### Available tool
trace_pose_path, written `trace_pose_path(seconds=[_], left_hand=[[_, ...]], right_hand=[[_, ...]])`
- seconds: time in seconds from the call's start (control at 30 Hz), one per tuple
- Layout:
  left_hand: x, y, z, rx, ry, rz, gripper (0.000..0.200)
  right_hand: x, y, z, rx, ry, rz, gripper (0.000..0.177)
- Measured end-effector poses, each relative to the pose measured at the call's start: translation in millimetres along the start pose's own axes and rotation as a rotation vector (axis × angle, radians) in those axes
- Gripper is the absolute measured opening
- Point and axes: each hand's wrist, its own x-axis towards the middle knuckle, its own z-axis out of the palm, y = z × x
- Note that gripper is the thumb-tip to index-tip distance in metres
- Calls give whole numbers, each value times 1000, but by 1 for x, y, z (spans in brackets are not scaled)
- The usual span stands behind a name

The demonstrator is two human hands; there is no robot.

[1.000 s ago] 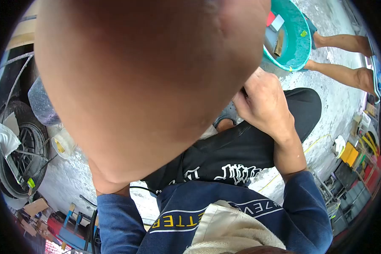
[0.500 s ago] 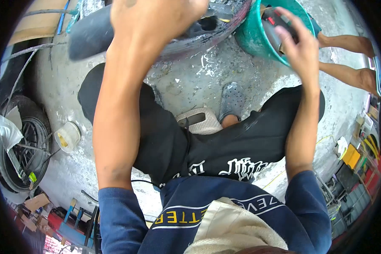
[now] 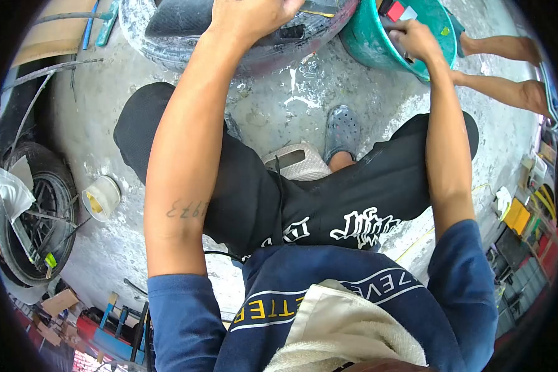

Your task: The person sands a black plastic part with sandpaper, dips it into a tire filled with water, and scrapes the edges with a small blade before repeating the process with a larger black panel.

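At the top of the view, my left hand [image 3: 248, 22] is closed over a glossy black plastic panel [image 3: 177, 22]; its fingertips are partly cut off by the frame edge. The panel rests on a round, dark, tyre-like ring [image 3: 161, 57] smeared with white. My right hand [image 3: 417, 41] reaches over the rim of a green bucket [image 3: 369, 46]. Its fingers are curled near dark pieces inside, and what they grip is hard to see. A red piece [image 3: 395, 11] and a pale piece [image 3: 408, 13] show in the bucket.
Another person's legs [image 3: 502, 65] are beside the bucket. At left are a wheel with a tyre [image 3: 40, 186] and a white tub [image 3: 101, 198]. A beige stool [image 3: 297, 162] is between my legs. Boxes and tools line both lower sides.
My left hand and the black panel have shifted right, with the panel now over the ring. My right hand has moved slightly left and up, its fingers changing from spread to curled.
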Motion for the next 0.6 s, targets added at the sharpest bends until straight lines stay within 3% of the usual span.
trace_pose_path(seconds=[0.07, 0.13, 0.2, 0.23, 0.3, 0.37, 0.6], left_hand=[[0, 2, 3, 53, 44, 68, 26], [2, 8, 7, 82, 57, 45, 25], [5, 13, 17, 143, 93, 44, 24], [7, 15, 20, 139, 88, 43, 24], [13, 19, 24, 204, 115, 37, 26], [20, 22, 31, 204, 82, 28, 23], [22, 21, 38, 234, -9, -26, 12]], right_hand=[[-34, -22, -22, 168, 482, -19, 31], [-60, -44, -29, 254, 573, -152, 33], [-80, -78, -14, 386, 591, -412, 33], [-85, -93, -2, 267, 635, -470, 33], [-91, -123, 12, 277, 590, -471, 31], [-73, -143, 29, 225, 674, -542, 31], [-74, -140, 34, 286, 593, -571, 30]])
